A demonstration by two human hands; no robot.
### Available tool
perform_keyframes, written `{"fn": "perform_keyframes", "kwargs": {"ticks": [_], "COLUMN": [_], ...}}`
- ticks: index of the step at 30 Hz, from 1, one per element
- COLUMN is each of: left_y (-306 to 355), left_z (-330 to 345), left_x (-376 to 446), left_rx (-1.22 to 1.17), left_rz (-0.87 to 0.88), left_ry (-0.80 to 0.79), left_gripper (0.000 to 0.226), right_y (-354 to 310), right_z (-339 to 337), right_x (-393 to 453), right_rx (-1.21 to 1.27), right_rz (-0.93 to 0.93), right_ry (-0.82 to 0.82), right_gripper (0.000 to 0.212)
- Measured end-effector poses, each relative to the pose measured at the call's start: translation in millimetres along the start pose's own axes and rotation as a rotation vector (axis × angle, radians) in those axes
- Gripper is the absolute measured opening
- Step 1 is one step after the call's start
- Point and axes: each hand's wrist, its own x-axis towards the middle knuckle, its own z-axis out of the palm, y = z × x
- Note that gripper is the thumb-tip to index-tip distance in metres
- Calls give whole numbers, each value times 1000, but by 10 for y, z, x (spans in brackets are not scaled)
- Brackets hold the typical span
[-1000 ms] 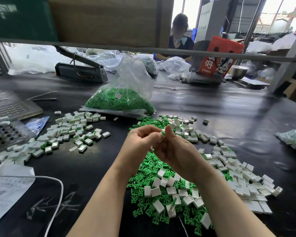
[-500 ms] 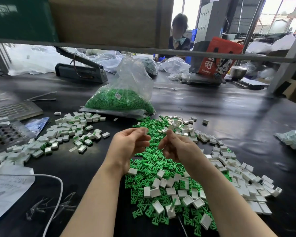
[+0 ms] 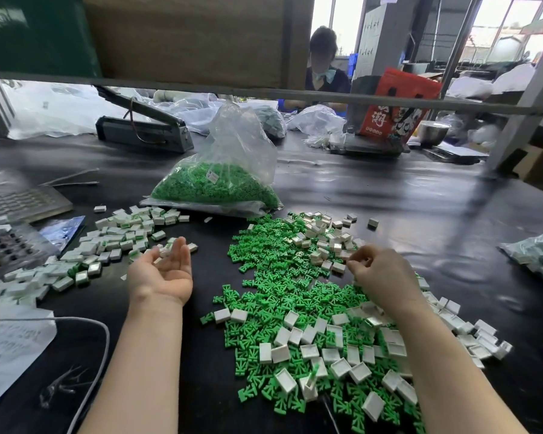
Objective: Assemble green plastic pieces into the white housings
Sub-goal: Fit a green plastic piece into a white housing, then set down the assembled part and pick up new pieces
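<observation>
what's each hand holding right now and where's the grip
Left hand lies palm up and open, gripping nothing; a white housing sits at its fingertips. Right hand is curled over the pile; any pinched piece cannot be told.

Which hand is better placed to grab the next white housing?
Right. The right hand is already over the loose white housings; the left hand lies palm up beside the finished pile.
</observation>
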Motion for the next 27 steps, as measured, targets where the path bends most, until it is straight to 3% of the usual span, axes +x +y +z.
{"fn": "perform_keyframes", "kwargs": {"ticks": [4, 9, 16, 19, 21, 23, 25, 27], "left_y": [13, -49, -276, -411, -498, -587, -676, -762], "left_z": [-2, 10, 131, 162, 173, 187, 193, 192], "left_x": [-7, -41, -229, -301, -336, -386, -439, -486], "left_rx": [-79, 23, 390, 634, 794, 921, 981, 986], "left_rz": [43, -32, -124, -79, -48, -71, -126, -159], "left_ry": [-62, -149, -334, -390, -438, -507, -571, -622], "left_gripper": [21, 30, 24, 18, 18, 17, 22, 30], "right_y": [1, 10, 27, 10, -46, -153, -311, -434], "right_z": [56, 172, 227, 227, 223, 211, 200, 215], "right_x": [-15, -23, -10, -17, -24, -40, -87, -147], "right_rx": [-214, -458, -466, -483, -355, -65, 182, 278], "right_rz": [-36, -126, -112, -116, -143, -193, -251, -313], "right_ry": [21, 98, 58, 50, 41, 21, 24, 35], "right_gripper": [13, 26, 22, 22, 24, 20, 13, 11]}}
